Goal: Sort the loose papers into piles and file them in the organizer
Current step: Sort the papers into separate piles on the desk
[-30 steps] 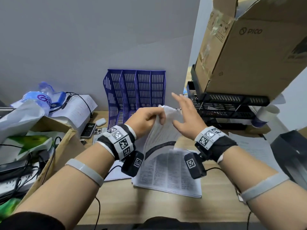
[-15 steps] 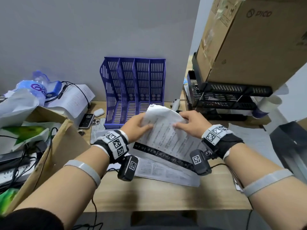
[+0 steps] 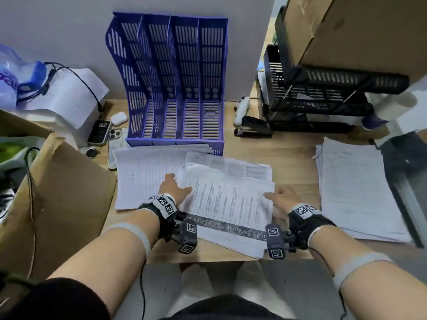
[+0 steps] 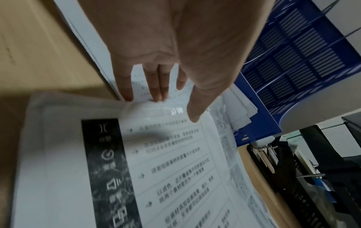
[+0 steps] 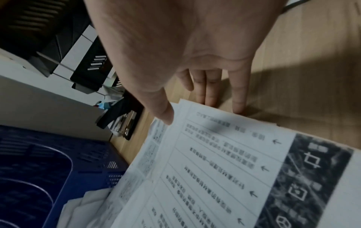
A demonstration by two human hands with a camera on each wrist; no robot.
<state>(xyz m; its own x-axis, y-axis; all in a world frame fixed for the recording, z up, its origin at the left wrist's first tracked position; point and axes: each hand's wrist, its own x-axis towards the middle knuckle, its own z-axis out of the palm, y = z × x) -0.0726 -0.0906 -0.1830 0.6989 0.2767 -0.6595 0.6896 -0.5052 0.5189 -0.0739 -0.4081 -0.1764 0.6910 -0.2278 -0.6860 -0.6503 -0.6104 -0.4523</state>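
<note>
A printed sheet (image 3: 228, 202) with a dark banner along its near edge lies on top of the centre stack (image 3: 233, 239) on the desk. My left hand (image 3: 178, 187) lies at the sheet's left edge with straight fingers (image 4: 156, 92) against the slightly bulged edge and the thumb (image 4: 195, 114) over the sheet (image 4: 175, 162). My right hand (image 3: 275, 197) is at the right edge: its thumb (image 5: 166, 117) touches the sheet (image 5: 215, 162) and its fingers (image 5: 209, 95) lie flat on the desk. The blue four-slot organizer (image 3: 175, 77) stands empty behind.
A second pile (image 3: 145, 176) lies left of the centre stack and a third (image 3: 355, 192) at the right. A cardboard box (image 3: 57, 192) crowds the left. A phone (image 3: 99, 131), earbud case (image 3: 119, 117), stapler (image 3: 253, 129) and black trays (image 3: 323, 93) stand around the organizer.
Both hands held the sheet up in front of the organizer. Now it lies flat on the centre stack, and the hands have let go and straightened at its edges. The view has tilted down.
</note>
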